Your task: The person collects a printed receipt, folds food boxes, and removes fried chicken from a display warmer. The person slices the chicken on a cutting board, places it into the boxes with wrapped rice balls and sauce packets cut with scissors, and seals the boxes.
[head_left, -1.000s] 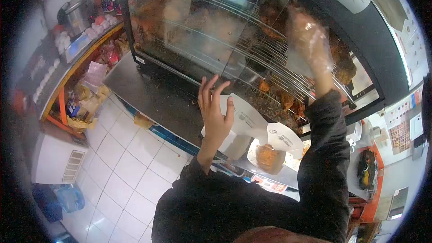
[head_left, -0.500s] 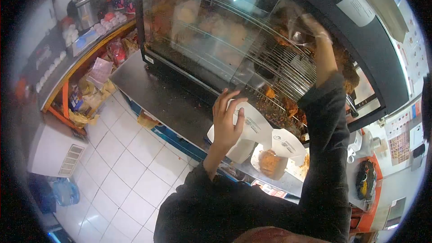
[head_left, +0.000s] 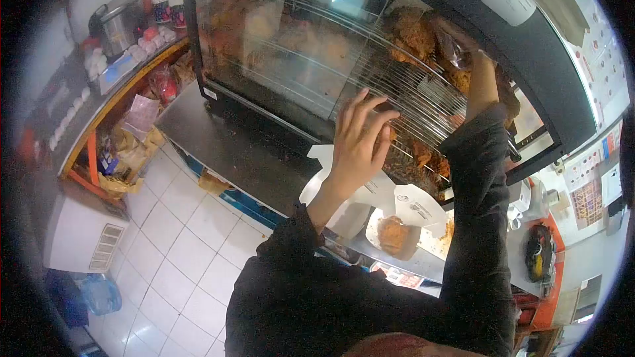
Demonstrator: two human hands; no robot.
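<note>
My left hand, bare with its fingers apart, is over the open white cartons at the cabinet's front edge. My right hand is in a clear plastic glove and reaches inside the glass cabinet, by fried chicken on the upper wire rack. Its fingers are blurred and partly hidden, so whether it grips a piece cannot be made out. One carton below has a browned piece of food in it. More fried pieces lie on the lower rack.
The cabinet's glass pane and black frame stand ahead. A metal counter runs along its front. At the left are a shelf with paper bags and a steel pot. A water bottle is on the tiled floor.
My left hand has moved right and a little up, toward the rack. My right hand has gone deeper into the cabinet, and more of the chicken on the upper rack shows.
</note>
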